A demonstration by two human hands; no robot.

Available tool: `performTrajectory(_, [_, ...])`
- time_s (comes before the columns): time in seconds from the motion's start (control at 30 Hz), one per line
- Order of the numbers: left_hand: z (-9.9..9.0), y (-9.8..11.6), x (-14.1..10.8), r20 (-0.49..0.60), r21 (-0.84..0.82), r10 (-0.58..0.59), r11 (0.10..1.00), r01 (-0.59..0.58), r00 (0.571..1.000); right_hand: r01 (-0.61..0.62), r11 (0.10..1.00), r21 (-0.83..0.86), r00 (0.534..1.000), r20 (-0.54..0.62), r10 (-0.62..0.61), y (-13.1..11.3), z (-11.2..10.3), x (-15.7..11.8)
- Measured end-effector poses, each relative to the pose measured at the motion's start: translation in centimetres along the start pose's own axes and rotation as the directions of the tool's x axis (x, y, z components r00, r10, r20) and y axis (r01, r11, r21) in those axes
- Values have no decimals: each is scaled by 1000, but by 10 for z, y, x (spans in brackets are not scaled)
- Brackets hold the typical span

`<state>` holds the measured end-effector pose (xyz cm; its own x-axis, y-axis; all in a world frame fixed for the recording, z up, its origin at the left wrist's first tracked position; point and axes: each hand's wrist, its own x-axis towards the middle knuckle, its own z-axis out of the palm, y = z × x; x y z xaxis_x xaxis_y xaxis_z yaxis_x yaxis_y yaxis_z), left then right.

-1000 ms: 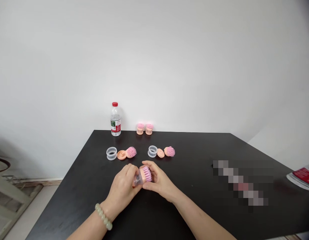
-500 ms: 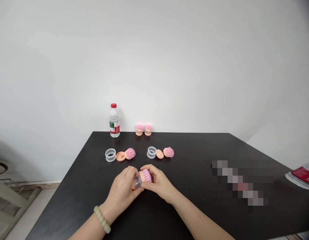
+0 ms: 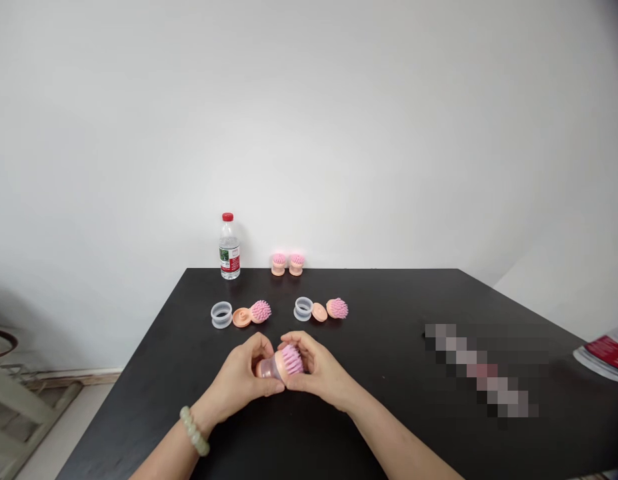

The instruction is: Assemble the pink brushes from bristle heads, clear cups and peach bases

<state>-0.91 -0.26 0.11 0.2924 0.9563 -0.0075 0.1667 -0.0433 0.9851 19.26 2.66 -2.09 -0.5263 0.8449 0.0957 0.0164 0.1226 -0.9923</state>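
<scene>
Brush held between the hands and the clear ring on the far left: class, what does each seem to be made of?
The bristles of the held brush look like soft, matte pink silicone or rubber: thick, tapered nubs. The clear ring looks like translucent plastic or silicone, slightly glossy; the dark table shows through it.

**No legible words, brands or numbers anywhere**
The plastic water bottle (image 3: 229,240) has a red-and-white label (image 3: 230,263) with a green panel, its print too small to read, under a plain red cap (image 3: 227,217). The printed red-and-white paper (image 3: 606,353) at the right edge is also unreadable, a patch on the worktop (image 3: 481,370) is pixelated, and the pink-bristled brush (image 3: 291,360) shows no legible marking.
</scene>
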Motion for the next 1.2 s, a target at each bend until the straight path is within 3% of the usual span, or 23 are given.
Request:
performTrajectory(0.23, [-4, -1, 1, 130, -278, -60, 956, 95, 990, -19, 998, -57, 1000, 13, 20, -10, 1, -1])
performTrajectory(0.4, [-11, 0, -2, 288, -364, -85, 911, 191, 954, 108, 991, -81, 989, 107, -99, -25, 0, -8])
performTrajectory(0.53, [-17, -9, -4, 481, -392, -124, 855, 339, 868, 321, 943, -86, 937, 173, -303, -32, -4, -14])
performTrajectory(0.63, [-20, -12, -5, 584, -419, -95, 815, 399, 806, 393, 914, -95, 916, 123, -382, -38, -14, -18])
performTrajectory(0.73, [-20, -8, -5, 561, -463, -24, 820, 338, 827, 324, 928, -182, 944, -5, -330, -43, -35, -22])
performTrajectory(0.83, [-19, -3, -4, 521, -432, -9, 860, 272, 854, 144, 927, -347, 960, -178, -216, -38, -65, -29])
performTrajectory(0.97, [-15, -3, -3, 497, -378, -26, 893, 243, 867, -100, 817, -568, 922, -361, -138, -20, -104, -43])
performTrajectory(1.07, [-13, -3, -3, 471, -370, -15, 905, 212, 882, -155, 750, -643, 922, -367, -125, -9, -117, -54])
performTrajectory(1.2, [-10, -5, 0, 426, -398, 22, 902, 165, 905, -140, 735, -664, 948, -303, -93, -2, -118, -62])
